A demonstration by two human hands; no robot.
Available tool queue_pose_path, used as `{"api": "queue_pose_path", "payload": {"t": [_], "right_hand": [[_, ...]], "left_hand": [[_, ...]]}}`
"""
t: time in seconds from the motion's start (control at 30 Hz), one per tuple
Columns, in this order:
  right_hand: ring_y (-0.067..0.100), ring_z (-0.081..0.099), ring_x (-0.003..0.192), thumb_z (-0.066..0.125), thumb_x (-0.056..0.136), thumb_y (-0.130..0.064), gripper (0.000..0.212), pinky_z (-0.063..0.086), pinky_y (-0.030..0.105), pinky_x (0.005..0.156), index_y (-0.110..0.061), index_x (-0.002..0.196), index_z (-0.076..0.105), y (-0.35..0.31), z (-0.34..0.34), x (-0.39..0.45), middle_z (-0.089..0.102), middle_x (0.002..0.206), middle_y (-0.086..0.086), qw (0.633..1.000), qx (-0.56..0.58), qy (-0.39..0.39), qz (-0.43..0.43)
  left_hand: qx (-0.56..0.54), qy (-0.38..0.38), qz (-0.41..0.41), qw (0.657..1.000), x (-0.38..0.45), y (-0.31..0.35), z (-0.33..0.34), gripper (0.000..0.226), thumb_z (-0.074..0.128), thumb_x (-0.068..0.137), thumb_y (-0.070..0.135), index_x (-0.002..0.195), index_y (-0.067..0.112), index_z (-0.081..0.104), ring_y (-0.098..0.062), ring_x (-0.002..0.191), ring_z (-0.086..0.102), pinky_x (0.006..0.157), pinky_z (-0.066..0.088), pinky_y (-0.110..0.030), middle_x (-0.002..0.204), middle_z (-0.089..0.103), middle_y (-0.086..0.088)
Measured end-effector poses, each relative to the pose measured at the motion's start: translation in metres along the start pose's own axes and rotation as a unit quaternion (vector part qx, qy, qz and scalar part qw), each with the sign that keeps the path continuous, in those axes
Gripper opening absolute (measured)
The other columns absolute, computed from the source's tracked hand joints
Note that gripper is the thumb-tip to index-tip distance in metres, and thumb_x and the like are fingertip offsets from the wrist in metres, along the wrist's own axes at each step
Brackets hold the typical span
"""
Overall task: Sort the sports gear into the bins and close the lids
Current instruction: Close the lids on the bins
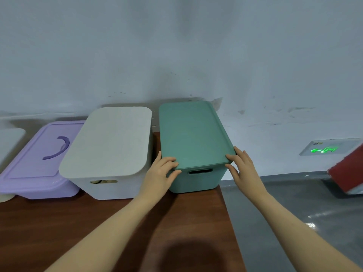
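A green bin (pixel 196 180) stands at the right end of the brown table, its green lid (pixel 191 134) lying flat on top. My left hand (pixel 160 173) grips the lid's near left corner, fingers over the top edge. My right hand (pixel 240 166) holds the near right corner the same way. Left of it stands a white bin (pixel 110 188) under a white lid (pixel 112 140); something pale shows through its handle slot. Further left is a purple bin (pixel 39 190) with a closed purple lid (pixel 37 154) and handle. No sports gear lies loose.
Another pale container (pixel 8 142) is cut off at the far left edge. The brown table (pixel 98 222) ends just right of the green bin; beyond is grey floor (pixel 294 193). A red object (pixel 348 173) and a lit green exit sign (pixel 324 149) are at right. A wall stands behind the bins.
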State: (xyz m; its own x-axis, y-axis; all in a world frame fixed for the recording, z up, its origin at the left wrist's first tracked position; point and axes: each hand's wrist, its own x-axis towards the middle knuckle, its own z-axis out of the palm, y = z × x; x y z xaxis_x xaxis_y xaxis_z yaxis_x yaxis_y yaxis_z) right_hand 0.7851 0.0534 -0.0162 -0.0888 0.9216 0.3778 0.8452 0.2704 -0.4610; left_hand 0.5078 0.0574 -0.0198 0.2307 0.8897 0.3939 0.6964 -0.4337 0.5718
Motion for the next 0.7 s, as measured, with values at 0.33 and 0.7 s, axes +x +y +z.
{"api": "queue_pose_path", "payload": {"t": [0.33, 0.7], "right_hand": [[0.042, 0.036, 0.129, 0.06, 0.089, -0.007, 0.023, 0.019, 0.038, 0.11, -0.002, 0.112, 0.061, -0.0027, -0.0056, 0.0006, 0.046, 0.135, 0.021, 0.999, 0.035, -0.008, 0.023], [0.037, 0.045, 0.123, 0.062, 0.089, -0.017, 0.023, 0.03, 0.036, 0.104, -0.007, 0.109, 0.064, -0.0006, -0.0096, -0.0016, 0.051, 0.133, 0.018, 1.0, 0.003, -0.007, 0.023]], "left_hand": [[0.047, 0.004, 0.022, 0.999, 0.0056, 0.0041, -0.0035, 0.055, 0.038, 0.093, 0.053, 0.097, 0.007, 0.069, -0.034, 0.108, 0.06, 0.112, 0.02, -0.022, 0.102, 0.067, -0.002], [0.059, 0.009, 0.021, 0.998, 0.0017, 0.0053, -0.0006, 0.039, 0.051, 0.088, 0.042, 0.095, 0.008, 0.068, -0.036, 0.117, 0.054, 0.107, 0.032, -0.04, 0.109, 0.067, -0.005]]}}
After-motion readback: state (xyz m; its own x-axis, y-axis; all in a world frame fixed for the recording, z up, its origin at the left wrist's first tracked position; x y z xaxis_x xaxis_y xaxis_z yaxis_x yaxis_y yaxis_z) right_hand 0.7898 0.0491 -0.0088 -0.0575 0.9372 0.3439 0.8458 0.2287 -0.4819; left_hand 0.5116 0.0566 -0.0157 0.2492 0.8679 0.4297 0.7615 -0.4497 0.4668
